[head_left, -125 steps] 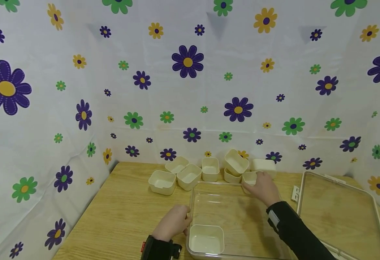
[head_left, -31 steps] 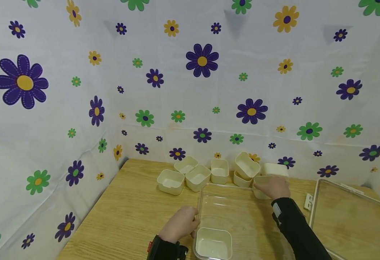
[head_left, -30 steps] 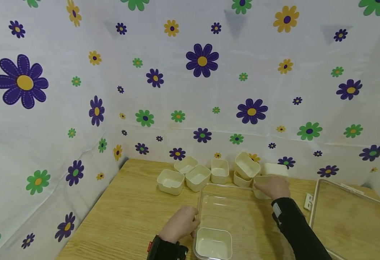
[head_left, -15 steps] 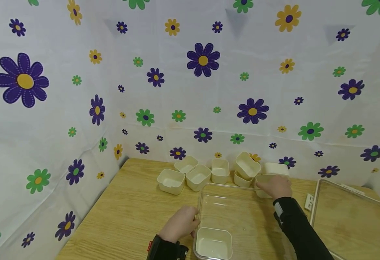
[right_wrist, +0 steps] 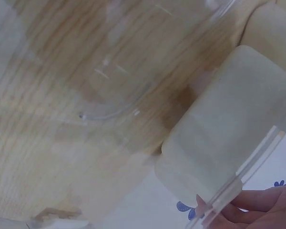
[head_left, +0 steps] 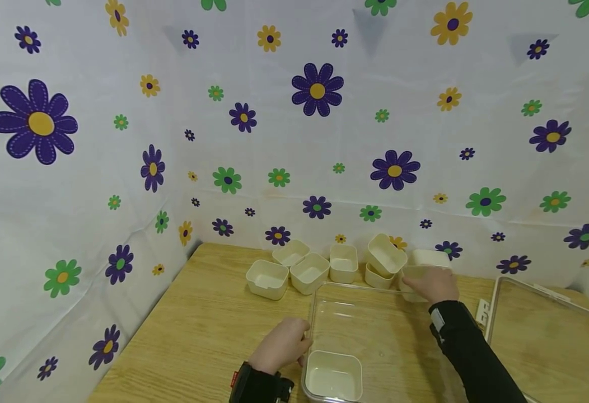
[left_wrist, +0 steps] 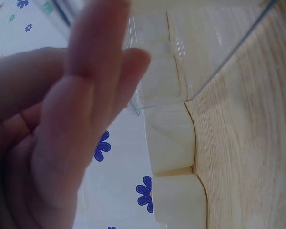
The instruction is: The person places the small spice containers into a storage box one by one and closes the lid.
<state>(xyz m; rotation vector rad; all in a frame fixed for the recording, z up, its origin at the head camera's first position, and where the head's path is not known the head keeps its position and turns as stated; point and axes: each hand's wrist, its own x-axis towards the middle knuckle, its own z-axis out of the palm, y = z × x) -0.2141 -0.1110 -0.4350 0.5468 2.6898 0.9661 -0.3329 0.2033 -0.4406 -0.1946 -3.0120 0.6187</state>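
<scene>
My left hand (head_left: 283,344) grips the left rim of a large clear plastic box (head_left: 370,286), its fingers close to the camera in the left wrist view. Inside the box's near left corner sits a small cream container (head_left: 333,376), upright. Behind the box's far right side, my right hand (head_left: 435,284) holds another small cream container (head_left: 412,273) by its rim; part of that container is hidden by the hand. The right wrist view shows the same container (right_wrist: 219,124) through the clear wall, with the fingertips of the right hand (right_wrist: 257,207) at its edge.
Several cream containers line the back of the wooden table (head_left: 183,336), among them a front left one (head_left: 267,278) and a tilted one (head_left: 387,254) resting on another. An upside-down container (head_left: 430,257) stands behind my right hand. A clear lid (head_left: 546,336) with white clips lies at right.
The head view has shifted. My right hand and its container have moved slightly right and back relative to the clear box. My left hand stays at the box's left rim.
</scene>
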